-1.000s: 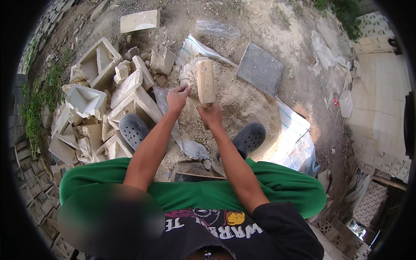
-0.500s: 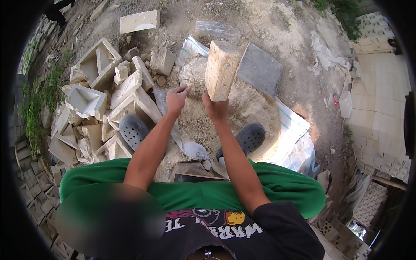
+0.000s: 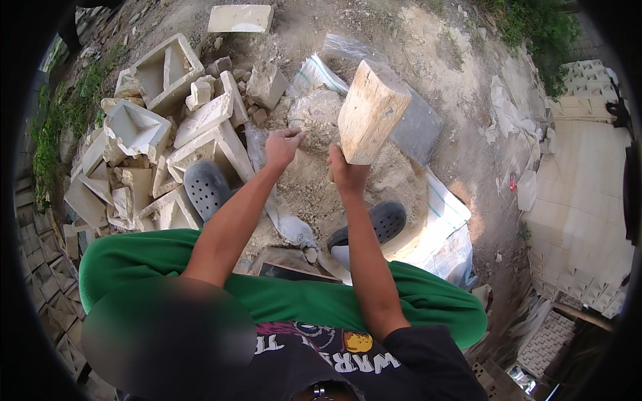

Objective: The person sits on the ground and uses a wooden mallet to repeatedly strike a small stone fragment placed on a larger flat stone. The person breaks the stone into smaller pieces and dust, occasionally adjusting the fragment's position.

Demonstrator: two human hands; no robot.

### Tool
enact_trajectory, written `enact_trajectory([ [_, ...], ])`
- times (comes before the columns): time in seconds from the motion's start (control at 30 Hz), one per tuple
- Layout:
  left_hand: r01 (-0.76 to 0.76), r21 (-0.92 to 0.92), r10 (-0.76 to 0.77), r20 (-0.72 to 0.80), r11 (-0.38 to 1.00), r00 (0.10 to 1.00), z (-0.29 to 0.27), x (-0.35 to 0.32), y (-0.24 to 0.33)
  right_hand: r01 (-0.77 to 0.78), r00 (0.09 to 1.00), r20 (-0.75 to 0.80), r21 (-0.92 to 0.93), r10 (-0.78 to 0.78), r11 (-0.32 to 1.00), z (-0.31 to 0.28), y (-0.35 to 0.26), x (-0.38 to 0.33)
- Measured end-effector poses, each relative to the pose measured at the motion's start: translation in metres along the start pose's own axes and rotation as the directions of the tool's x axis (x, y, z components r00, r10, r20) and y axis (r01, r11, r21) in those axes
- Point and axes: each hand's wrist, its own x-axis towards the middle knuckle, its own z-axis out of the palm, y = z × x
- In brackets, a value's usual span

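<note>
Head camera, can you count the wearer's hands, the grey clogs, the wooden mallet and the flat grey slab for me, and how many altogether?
Left hand and right hand: 2
Grey clogs: 2
Wooden mallet: 1
Flat grey slab: 1
Total: 6

The right hand (image 3: 350,175) grips a wooden mallet (image 3: 372,113) above pale crushed rubble (image 3: 307,182) on a woven plastic sheet (image 3: 447,206). The left hand (image 3: 283,147), loosely bunched, is over the rubble's left side; whether it pinches anything is unclear. A gray slab (image 3: 420,130) lies by the sheet's far right edge, broken hollow blocks (image 3: 206,121) heaped beyond the left edge.
</note>
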Motion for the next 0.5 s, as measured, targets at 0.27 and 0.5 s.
enact_trajectory([
  [0.27, -0.065, 0.047, 0.064, 0.015, 0.997, 0.998, -0.002, 0.000, 0.001, -0.550, 0.800, 0.221, -0.101, 0.558, 0.829, 0.014, 0.042, -0.048],
  [0.5, -0.107, 0.175, 0.119, -0.058, 0.979, 0.991, 0.010, -0.008, -0.020, -0.224, 0.963, 0.130, -0.101, 0.236, 0.969, -0.009, -0.046, 0.007],
])
